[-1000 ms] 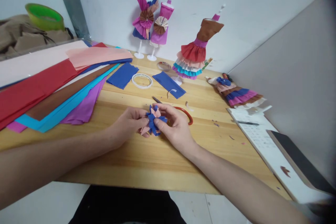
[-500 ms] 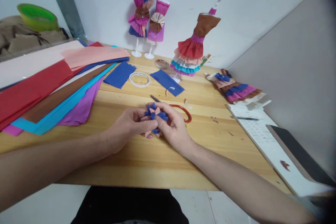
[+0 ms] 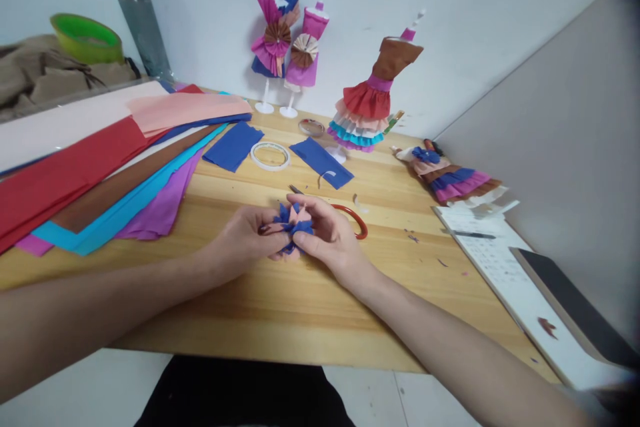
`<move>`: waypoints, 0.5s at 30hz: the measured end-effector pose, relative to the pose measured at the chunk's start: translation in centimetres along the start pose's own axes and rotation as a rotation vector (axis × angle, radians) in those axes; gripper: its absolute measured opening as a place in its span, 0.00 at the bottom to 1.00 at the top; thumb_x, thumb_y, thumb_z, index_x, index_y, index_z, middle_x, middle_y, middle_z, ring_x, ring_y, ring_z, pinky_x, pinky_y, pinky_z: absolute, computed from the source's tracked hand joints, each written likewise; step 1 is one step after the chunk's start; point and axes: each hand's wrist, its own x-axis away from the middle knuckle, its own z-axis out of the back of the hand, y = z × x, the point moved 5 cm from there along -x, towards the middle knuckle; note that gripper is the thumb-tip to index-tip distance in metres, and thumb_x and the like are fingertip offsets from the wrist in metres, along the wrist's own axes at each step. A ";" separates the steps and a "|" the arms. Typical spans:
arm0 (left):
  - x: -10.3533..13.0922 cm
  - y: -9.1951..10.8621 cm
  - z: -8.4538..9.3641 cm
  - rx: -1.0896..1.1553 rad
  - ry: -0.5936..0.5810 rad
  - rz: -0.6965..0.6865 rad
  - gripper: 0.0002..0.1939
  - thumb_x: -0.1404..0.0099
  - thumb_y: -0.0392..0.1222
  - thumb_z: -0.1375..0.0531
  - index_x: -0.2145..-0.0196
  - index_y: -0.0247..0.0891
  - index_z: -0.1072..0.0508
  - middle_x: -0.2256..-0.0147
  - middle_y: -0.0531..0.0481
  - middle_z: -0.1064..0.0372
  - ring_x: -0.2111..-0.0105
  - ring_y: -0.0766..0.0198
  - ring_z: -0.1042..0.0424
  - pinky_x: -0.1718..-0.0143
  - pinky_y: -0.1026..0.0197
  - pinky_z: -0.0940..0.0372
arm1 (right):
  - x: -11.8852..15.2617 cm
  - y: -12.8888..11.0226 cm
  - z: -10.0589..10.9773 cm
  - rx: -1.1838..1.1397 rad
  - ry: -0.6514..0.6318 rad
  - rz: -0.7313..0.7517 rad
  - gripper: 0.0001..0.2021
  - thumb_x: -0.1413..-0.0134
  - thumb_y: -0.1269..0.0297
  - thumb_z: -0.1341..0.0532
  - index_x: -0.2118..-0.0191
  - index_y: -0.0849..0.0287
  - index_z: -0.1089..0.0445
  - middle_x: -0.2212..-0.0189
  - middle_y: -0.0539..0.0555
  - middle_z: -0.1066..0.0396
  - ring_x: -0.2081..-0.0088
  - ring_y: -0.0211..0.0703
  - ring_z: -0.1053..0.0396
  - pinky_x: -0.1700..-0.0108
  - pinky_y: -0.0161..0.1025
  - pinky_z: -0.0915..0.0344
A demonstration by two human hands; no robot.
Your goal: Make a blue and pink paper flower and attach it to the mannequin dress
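While the left hand (image 3: 247, 233) and right hand (image 3: 337, 243) both pinch it, the layered blue-and-pink paper flower (image 3: 293, 220) sits directly between them, nearer the person than the flat white tape ring (image 3: 254, 157); neither hand seems closer, and its ruffled shape shows no clear long axis.
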 end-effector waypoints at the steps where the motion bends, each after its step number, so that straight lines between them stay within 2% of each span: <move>1: 0.0 0.0 0.1 -0.010 0.019 0.007 0.08 0.49 0.41 0.37 0.77 0.32 0.27 0.79 0.50 0.28 0.76 0.67 0.29 0.72 0.66 0.34 | -0.1 0.0 0.1 0.009 0.020 0.015 0.21 0.56 0.61 0.31 0.52 0.53 0.30 0.59 0.53 0.26 0.58 0.45 0.29 0.55 0.44 0.32; 7: -0.2 -0.3 0.3 -0.034 0.069 0.013 0.07 0.50 0.40 0.38 0.77 0.34 0.30 0.78 0.51 0.29 0.76 0.65 0.28 0.72 0.64 0.33 | -0.5 1.1 0.8 -0.105 0.157 -0.030 0.14 0.58 0.68 0.31 0.61 0.54 0.26 0.69 0.49 0.25 0.69 0.37 0.29 0.61 0.39 0.32; 11: -0.2 -0.1 0.6 -0.061 0.078 -0.036 0.07 0.50 0.39 0.39 0.80 0.35 0.33 0.77 0.51 0.29 0.76 0.66 0.29 0.73 0.64 0.34 | -0.5 1.3 0.8 -0.174 0.161 -0.070 0.12 0.59 0.68 0.31 0.63 0.53 0.26 0.69 0.48 0.24 0.71 0.37 0.29 0.63 0.39 0.31; 15: -0.1 0.1 0.6 -0.020 0.053 -0.051 0.11 0.48 0.40 0.40 0.82 0.36 0.37 0.78 0.50 0.29 0.76 0.66 0.29 0.72 0.64 0.33 | -0.3 1.3 0.8 -0.173 0.161 -0.104 0.10 0.57 0.66 0.32 0.64 0.54 0.26 0.73 0.47 0.26 0.74 0.35 0.32 0.65 0.38 0.32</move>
